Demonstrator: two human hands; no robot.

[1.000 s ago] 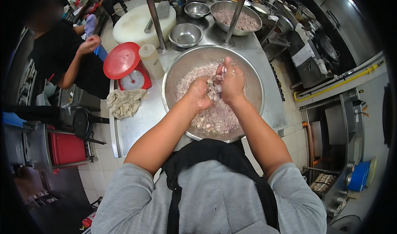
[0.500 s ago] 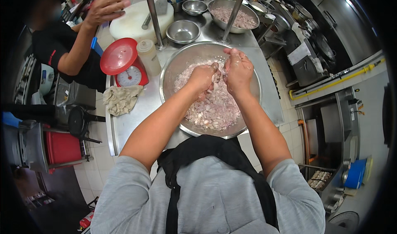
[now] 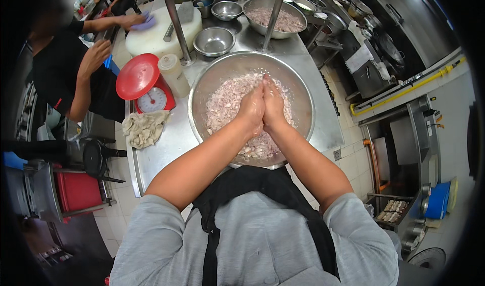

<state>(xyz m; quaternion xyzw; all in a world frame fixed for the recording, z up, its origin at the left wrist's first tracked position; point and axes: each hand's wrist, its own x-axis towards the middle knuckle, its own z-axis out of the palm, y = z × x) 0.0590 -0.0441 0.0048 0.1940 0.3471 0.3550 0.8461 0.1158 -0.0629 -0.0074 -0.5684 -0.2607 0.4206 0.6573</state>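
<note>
A wide steel bowl (image 3: 302,115) in front of me holds a heap of pale pink sliced shallots (image 3: 222,105). Over the middle of it my left hand (image 3: 251,108) and my right hand (image 3: 273,103) are pressed together palm to palm, fingers pointing away from me. Both look wet. The fingers of each hand lie close together, and whatever is between the palms is hidden. Some of the heap shows beyond the fingertips and below the wrists.
Left of the bowl are a red kitchen scale (image 3: 146,86), a clear plastic bottle (image 3: 173,76) and a crumpled cloth (image 3: 145,129). Small steel bowls (image 3: 214,41) and another filled bowl (image 3: 276,18) stand beyond, between metal posts. A co-worker (image 3: 60,74) wipes a white chopping board (image 3: 156,41) with a purple cloth.
My hands, apart with bits between and on them before, have come together palm to palm. The co-worker's raised hand has dropped, and a purple cloth now shows on the board.
</note>
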